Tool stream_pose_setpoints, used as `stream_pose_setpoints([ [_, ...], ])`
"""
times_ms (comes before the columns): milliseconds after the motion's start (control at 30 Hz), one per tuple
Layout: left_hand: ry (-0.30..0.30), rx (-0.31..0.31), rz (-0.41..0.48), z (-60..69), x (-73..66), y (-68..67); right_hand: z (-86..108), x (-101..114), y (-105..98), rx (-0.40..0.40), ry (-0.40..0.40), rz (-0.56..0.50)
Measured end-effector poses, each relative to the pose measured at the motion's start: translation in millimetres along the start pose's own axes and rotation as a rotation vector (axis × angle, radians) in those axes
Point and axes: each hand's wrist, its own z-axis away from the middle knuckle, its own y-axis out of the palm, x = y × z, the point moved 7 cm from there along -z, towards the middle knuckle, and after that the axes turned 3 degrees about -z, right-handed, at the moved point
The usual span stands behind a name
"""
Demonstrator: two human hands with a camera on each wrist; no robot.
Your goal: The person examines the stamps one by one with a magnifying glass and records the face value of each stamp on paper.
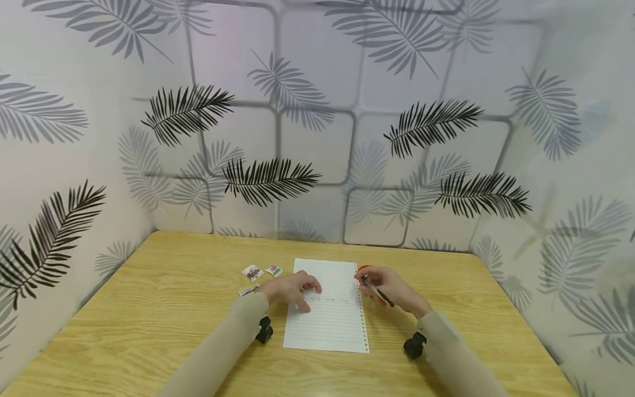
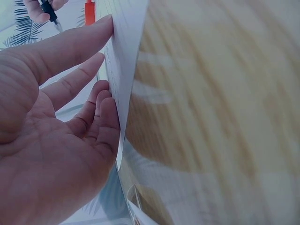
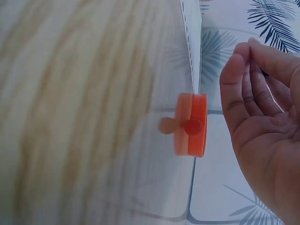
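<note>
A lined loose-leaf sheet [image 1: 324,331] lies on the table, with a handwritten line across its middle and punched holes along its right edge. My left hand [image 1: 292,289] rests on its left side, fingertips touching the paper and fingers extended in the left wrist view. At the sheet's right edge my right hand [image 1: 389,286] pinches a pen [image 1: 377,291] with a black end, raised off the paper. A flat, round orange object [image 3: 197,125] with a small knob sits on the table by the sheet; in the head view the right hand partly covers it.
Several small printed pieces [image 1: 253,272] lie left of the sheet, close to my left hand; one has a raised edge in the left wrist view. The wooden table [image 1: 163,292] meets a wall [image 1: 307,149] with a leaf pattern at its far edge.
</note>
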Motion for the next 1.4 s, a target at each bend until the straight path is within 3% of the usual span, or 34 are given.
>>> stream_pose_setpoints([
  [133,0.000,0.000,0.006,0.8,-0.2,1.0,0.4,-4,-3,-0.021,0.014,-0.054],
  [333,0.001,0.001,0.013,2.5,-1.3,1.3,0.8,-13,-10,-0.034,0.080,-0.243],
  [433,-0.004,0.005,0.013,2.4,-1.1,1.4,1.8,-16,-14,-0.051,0.107,-0.279],
  [767,-0.019,0.006,0.020,-0.2,2.3,0.9,9.6,-26,-29,-0.117,0.130,-0.241],
  [967,0.003,0.003,0.005,0.1,0.4,-0.4,13.2,-35,-43,-0.154,0.138,-0.230],
  [1167,0.004,0.004,0.007,0.3,0.2,-0.3,21.7,-43,-57,-0.125,0.148,-0.181],
  [1400,-0.010,0.008,0.029,1.2,0.5,0.7,32.9,-48,-67,-0.069,0.163,-0.020],
])
